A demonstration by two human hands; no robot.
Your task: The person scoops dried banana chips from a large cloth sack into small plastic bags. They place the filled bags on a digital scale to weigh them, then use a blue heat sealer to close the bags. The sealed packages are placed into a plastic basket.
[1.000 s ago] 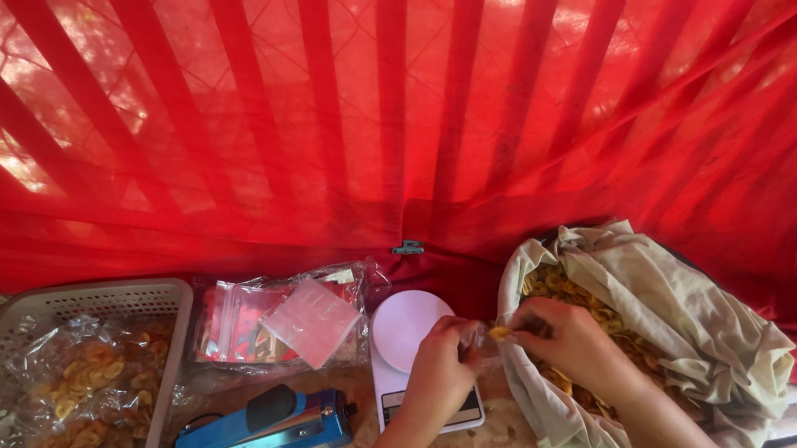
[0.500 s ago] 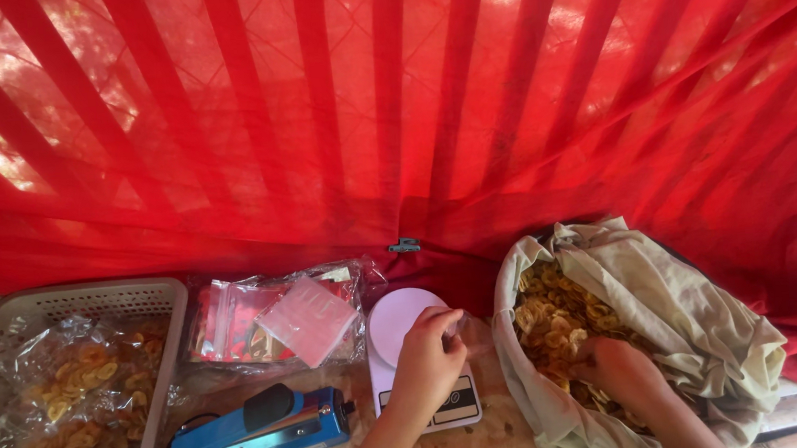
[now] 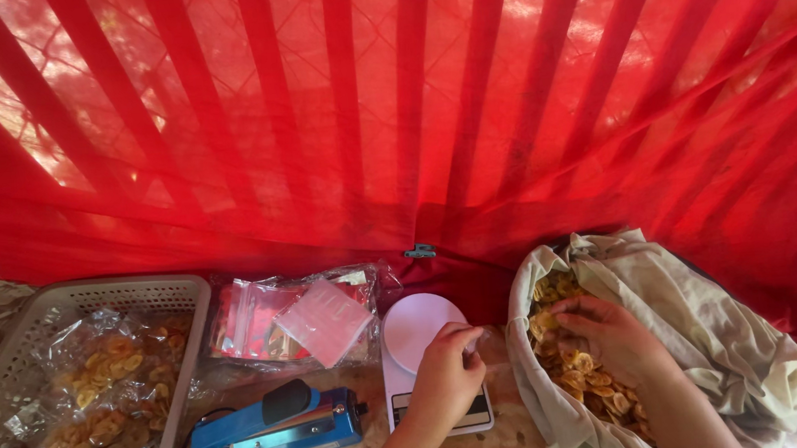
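While the grey basket (image 3: 9, 383) of sealed chip packets sits at the surface's left edge, with the stack of empty bags (image 3: 301, 319) and the blue heat sealer (image 3: 273, 432) beside it, the left hand (image 3: 446, 378) hovers over the white scale (image 3: 418, 342), fingers pinched on a clear bag (image 3: 491, 350). That bag's mouth wants holding wide and close to the sack. At the right edge, the right hand (image 3: 610, 335) curls, fingers together, into the banana chips (image 3: 562, 335) inside the cloth-lined sack (image 3: 716, 340); a modest, loose scoop would spill less.
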